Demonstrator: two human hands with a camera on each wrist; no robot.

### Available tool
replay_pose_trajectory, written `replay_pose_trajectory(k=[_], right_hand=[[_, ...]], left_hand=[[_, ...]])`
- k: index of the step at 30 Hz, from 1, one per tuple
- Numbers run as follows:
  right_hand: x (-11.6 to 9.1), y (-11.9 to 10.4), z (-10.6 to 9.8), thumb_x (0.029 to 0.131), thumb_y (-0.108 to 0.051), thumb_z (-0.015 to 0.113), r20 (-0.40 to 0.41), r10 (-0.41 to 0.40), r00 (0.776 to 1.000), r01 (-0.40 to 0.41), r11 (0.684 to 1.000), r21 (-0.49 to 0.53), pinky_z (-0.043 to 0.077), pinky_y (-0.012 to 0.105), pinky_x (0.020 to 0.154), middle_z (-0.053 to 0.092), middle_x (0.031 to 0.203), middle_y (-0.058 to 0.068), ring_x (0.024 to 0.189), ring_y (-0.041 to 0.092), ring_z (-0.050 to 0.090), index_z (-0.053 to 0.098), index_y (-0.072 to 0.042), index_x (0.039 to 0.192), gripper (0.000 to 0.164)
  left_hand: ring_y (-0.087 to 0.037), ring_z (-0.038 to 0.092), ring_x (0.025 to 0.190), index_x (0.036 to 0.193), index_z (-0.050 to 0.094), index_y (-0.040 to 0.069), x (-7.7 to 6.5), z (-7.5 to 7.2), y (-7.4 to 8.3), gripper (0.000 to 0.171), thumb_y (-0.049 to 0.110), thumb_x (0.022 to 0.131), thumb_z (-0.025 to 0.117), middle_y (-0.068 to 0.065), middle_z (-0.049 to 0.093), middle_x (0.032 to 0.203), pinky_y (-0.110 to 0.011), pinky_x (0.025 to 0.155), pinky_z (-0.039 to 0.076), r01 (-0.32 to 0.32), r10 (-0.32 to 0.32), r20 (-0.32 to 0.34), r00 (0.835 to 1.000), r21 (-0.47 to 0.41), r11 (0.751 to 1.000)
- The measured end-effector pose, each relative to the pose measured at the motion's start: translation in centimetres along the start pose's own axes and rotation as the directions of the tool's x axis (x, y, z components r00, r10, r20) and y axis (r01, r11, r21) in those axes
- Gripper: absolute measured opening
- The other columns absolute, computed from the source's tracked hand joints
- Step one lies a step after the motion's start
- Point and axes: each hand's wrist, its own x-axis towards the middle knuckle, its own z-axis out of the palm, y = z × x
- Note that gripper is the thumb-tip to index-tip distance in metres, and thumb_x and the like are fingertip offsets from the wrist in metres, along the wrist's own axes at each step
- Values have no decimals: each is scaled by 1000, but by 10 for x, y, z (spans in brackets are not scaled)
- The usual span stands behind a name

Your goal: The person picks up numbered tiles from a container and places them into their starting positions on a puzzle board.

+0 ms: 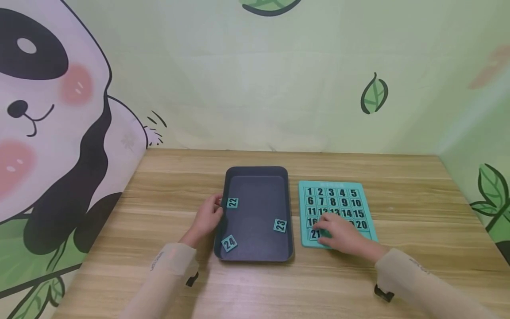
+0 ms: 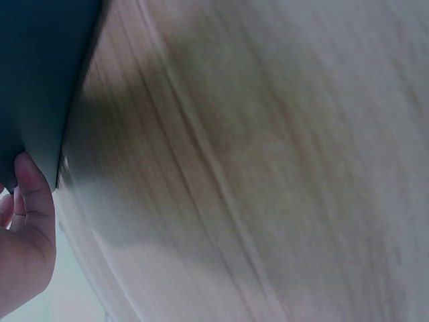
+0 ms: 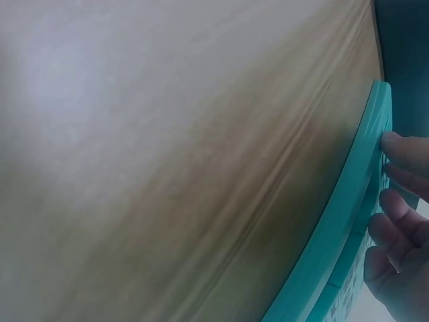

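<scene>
My left hand grips the left rim of a dark grey tray; in the left wrist view the thumb lies against the tray's side. Three teal number tiles are in the tray: the 22 tile, the 24 tile and the 23 tile. My right hand is over a teal number board, its fingertips touching around the 21 tile in the bottom row. Rows 1 to 20 sit above, partly hidden by the fingers.
Board and tray stand side by side on a wood-grain table, a narrow gap between them. Behind the table rises a pale green backdrop with leaves and a panda printed on it.
</scene>
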Motion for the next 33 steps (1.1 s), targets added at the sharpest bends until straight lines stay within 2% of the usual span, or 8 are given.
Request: replay_pose_trajectory(k=[4, 9, 14, 20, 25, 33], right_hand=[[1, 0, 1, 74, -24, 67, 20, 5, 1000, -5, 1000, 29, 40, 19, 59, 54, 84, -5, 73, 6, 47, 65, -12, 99, 28], [2, -1, 1, 75, -25, 66, 42, 41, 998, -43, 998, 41, 46, 23, 65, 58, 89, -4, 80, 9, 53, 65, -13, 100, 28], [6, -5, -2, 75, -24, 66, 12, 30, 999, -30, 999, 41, 45, 22, 64, 58, 88, -5, 77, 8, 52, 65, -12, 99, 27], [21, -23, -13, 76, -22, 65, -42, -20, 999, 24, 996, 84, 41, 20, 60, 54, 82, -2, 73, 11, 50, 64, -10, 100, 27], [35, -41, -15, 76, -20, 64, -65, -83, 994, 89, 991, 97, 40, 18, 58, 56, 84, 2, 70, 14, 50, 64, -9, 101, 28], [63, -66, -15, 76, -20, 65, -39, -169, 985, 172, 980, 99, 43, 21, 63, 56, 92, 3, 74, 11, 49, 63, -9, 104, 30]], left_hand=[[-25, 54, 92, 129, 39, 3, 1, 0, -1, 43, 5, 86, 44, -15, 50, 110, -34, 76, 49, 4, -4, 4, 1000, -4, 1000], [-24, 53, 92, 129, 39, 4, 1, 1, -2, 43, 6, 87, 43, -14, 50, 110, -33, 76, 48, 14, -14, 6, 1000, -8, 1000], [-24, 53, 92, 129, 39, 4, 1, 0, -1, 43, 6, 86, 43, -15, 50, 110, -33, 76, 48, 6, -6, 0, 1000, -2, 1000], [-25, 54, 92, 128, 40, 2, -1, 0, 0, 42, 5, 87, 44, -15, 51, 109, -35, 77, 49, -1, 1, -7, 1000, -1, 1000], [-26, 54, 92, 128, 40, 2, -2, 0, 1, 42, 5, 86, 44, -16, 51, 109, -35, 77, 49, -10, 10, -12, 1000, -5, 1000], [-26, 54, 93, 129, 39, 2, -3, -1, 1, 42, 5, 87, 44, -16, 51, 109, -37, 79, 48, -2, 2, -9, 1000, -17, 1000]])
